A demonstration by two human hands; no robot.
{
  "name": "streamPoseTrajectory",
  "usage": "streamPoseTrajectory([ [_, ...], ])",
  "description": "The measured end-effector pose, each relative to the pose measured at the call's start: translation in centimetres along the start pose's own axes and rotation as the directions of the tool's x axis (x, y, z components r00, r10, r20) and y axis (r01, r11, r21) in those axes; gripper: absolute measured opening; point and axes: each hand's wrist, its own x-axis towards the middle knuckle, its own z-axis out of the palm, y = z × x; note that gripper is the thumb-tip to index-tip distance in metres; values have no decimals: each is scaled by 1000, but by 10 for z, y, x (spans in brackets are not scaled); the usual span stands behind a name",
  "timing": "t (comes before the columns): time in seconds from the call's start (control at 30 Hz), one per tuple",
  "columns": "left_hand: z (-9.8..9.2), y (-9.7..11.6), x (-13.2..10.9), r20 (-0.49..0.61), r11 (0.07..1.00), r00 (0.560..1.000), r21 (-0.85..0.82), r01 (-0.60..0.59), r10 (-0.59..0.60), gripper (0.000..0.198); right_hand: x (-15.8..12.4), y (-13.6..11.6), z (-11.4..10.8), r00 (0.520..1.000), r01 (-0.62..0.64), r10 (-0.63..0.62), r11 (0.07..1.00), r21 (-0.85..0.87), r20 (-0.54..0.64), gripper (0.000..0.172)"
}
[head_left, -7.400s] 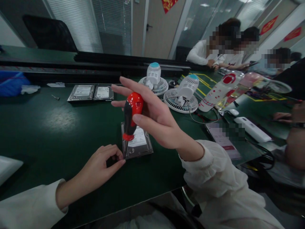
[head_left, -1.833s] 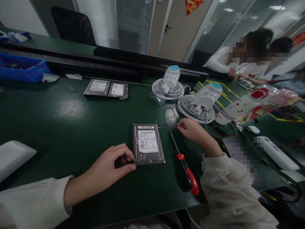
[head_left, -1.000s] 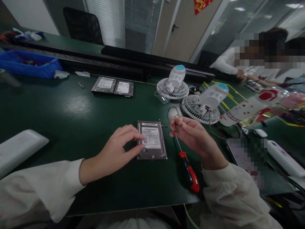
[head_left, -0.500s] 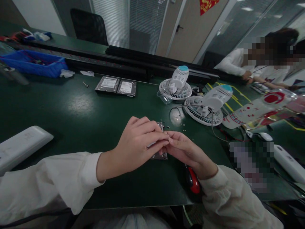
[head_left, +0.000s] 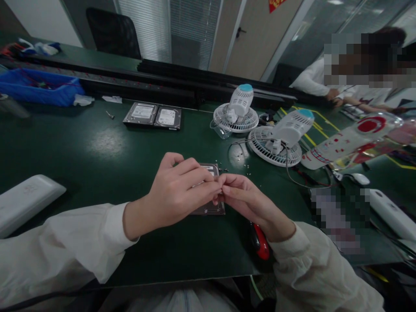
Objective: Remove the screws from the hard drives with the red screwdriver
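Observation:
A hard drive (head_left: 211, 209) lies on the green table, mostly covered by my hands. Above it my left hand (head_left: 182, 186) is closed, its fingertips pinched together at the drive's right side. My right hand (head_left: 248, 197) meets it there, thumb and fingers also pinched. Whatever the fingertips hold is too small or hidden to make out. Several small screws (head_left: 226, 169) are scattered just beyond the drive. Near my right wrist rests a red and black tool (head_left: 261, 242), perhaps an electric screwdriver, touched by neither set of fingers.
Two more hard drives (head_left: 152, 116) lie side by side farther back. White fans (head_left: 274, 141) stand face down at the right, with a cable. A blue bin (head_left: 61, 93) is at the far left, a white device (head_left: 30, 203) nearer. Another person (head_left: 312, 80) works at far right.
My hands stay pinched together and shift slightly left over the drive, showing a little more of it. The whole view has moved slightly.

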Motion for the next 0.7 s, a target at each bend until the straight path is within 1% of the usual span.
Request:
streamPoseTrajectory([
  [0.1,-8,-4,4,14,997,997,-5,77,-77,16,-1,-4,-2,999,29,-31,998,-55,-36,13],
  [0.17,-16,-10,10,13,984,984,-31,178,-178,17,-2,-7,-4,997,48,-53,995,-90,-60,13],
  [0.2,-20,-14,13,20,969,971,-65,240,-239,17,-2,-8,-5,996,57,-64,993,-105,-69,13],
  [0.23,-24,-19,16,46,947,954,-113,301,-297,17,-2,-10,-6,994,64,-73,991,-118,-77,12],
  [0.27,-28,-24,19,101,917,932,-171,361,-348,15,-2,-11,-7,993,71,-82,989,-128,-83,11],
  [0.3,-30,-30,20,177,875,899,-216,433,-401,12,-1,-12,-9,992,76,-88,988,-136,-88,11],
  [0.33,-31,-35,20,245,845,871,-235,480,-426,11,-1,-13,-10,991,81,-94,987,-140,-91,10],
  [0.4,-30,-44,18,352,821,825,-213,530,-441,9,0,-13,-12,989,96,-111,985,-140,-97,10],
  [0.47,-24,-51,13,471,818,780,-185,545,-413,7,2,-13,-13,985,122,-136,984,-129,-103,12],
  [0.53,-17,-56,7,580,798,719,-185,573,-381,8,4,-13,-14,981,144,-157,983,-116,-111,13],
  [0.63,-8,-62,1,672,750,638,-183,636,-377,9,5,-14,-14,978,152,-165,982,-109,-124,13],
  [0.7,-4,-66,-1,697,721,606,-184,668,-383,9,5,-14,-13,978,147,-161,983,-111,-130,13],
])
